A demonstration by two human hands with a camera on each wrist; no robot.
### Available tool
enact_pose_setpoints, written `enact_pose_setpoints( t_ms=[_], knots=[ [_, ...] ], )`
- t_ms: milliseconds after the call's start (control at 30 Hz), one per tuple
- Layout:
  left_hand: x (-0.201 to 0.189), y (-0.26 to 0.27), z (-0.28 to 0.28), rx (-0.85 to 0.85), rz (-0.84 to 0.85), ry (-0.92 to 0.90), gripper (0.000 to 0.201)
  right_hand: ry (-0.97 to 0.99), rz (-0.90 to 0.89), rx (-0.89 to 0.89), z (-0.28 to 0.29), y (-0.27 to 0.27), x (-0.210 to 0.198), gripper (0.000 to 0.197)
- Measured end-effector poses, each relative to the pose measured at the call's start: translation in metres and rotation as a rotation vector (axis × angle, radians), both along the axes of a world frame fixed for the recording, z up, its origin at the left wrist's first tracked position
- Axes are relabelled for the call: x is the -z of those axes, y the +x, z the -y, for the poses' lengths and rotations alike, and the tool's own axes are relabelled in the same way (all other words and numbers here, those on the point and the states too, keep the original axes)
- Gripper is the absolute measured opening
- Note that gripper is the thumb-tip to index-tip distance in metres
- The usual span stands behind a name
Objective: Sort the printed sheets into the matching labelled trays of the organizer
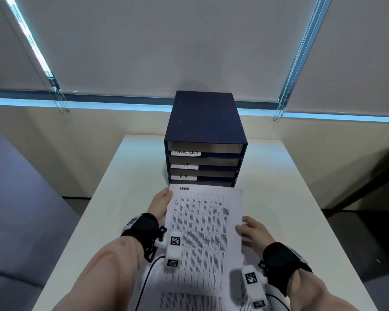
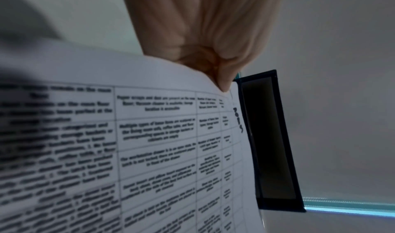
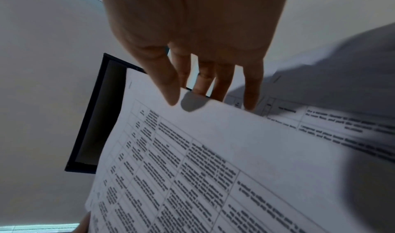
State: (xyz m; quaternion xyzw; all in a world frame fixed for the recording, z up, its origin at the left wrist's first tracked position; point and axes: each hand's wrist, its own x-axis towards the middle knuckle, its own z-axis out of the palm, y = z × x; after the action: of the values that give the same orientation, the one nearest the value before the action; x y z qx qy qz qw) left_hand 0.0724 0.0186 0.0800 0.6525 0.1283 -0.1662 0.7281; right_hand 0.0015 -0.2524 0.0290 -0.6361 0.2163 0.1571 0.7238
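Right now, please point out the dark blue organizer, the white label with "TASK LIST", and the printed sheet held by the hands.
dark blue organizer (image 1: 203, 117): head view, its top panel.
white "TASK LIST" label (image 1: 186, 152): head view, label centre.
printed sheet (image 1: 202, 223): head view, mid-page.

One dark blue organizer (image 1: 206, 131) stands on the one worktop (image 1: 130, 176), with four trays showing, three of them bearing white labels (image 1: 186, 152) I can read. Two hands are in view, left hand (image 1: 160, 206) and right hand (image 1: 253, 231). At least two printed sheets (image 1: 202, 232); an exact count is impossible.
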Motion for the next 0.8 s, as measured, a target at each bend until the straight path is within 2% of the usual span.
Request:
enact_pose_setpoints(
  t_ms=[100,267,367,467,500,567,600,633,700,733,800],
  knots=[
    [0.002,0.0,0.001,0.001,0.018,0.008,0.022,0.031,0.018,0.009,-0.002,-0.001,-0.002,0.028],
    [0.011,0.005,0.001,-0.024,-0.006,-0.048,0.027,0.042,0.025,0.031,-0.002,0.003,-0.001,0.03],
    [0.01,0.007,0.002,-0.031,-0.013,-0.067,0.026,0.051,0.007,0.054,-0.003,0.003,-0.003,0.025],
    [0.014,0.011,0.002,-0.058,-0.039,-0.071,0.025,0.054,0.011,0.036,-0.007,0.002,-0.008,0.006],
    [0.017,0.013,0.001,-0.08,-0.052,-0.049,0.026,0.055,0.0,0.031,-0.009,0.001,-0.008,0.007],
    [0.031,0.025,-0.003,-0.128,-0.102,-0.015,0.036,0.018,-0.053,0.004,-0.01,-0.003,0.004,0.042],
    [0.039,0.032,-0.006,-0.157,-0.135,0.018,0.041,-0.022,-0.079,-0.037,-0.011,-0.007,0.01,0.052],
    [0.047,0.037,-0.007,-0.163,-0.179,0.084,0.042,-0.052,-0.09,-0.081,-0.014,-0.011,0.016,0.052],
    [0.072,0.047,-0.014,-0.127,-0.242,0.201,0.03,-0.114,-0.129,-0.132,-0.016,-0.015,0.027,0.038],
    [0.075,0.045,-0.014,-0.084,-0.277,0.194,0.022,-0.124,-0.151,-0.121,-0.016,-0.014,0.032,0.036],
    [0.081,0.041,-0.013,-0.065,-0.344,0.146,0.02,-0.147,-0.216,-0.093,-0.012,-0.001,0.039,0.035]
  ],
)
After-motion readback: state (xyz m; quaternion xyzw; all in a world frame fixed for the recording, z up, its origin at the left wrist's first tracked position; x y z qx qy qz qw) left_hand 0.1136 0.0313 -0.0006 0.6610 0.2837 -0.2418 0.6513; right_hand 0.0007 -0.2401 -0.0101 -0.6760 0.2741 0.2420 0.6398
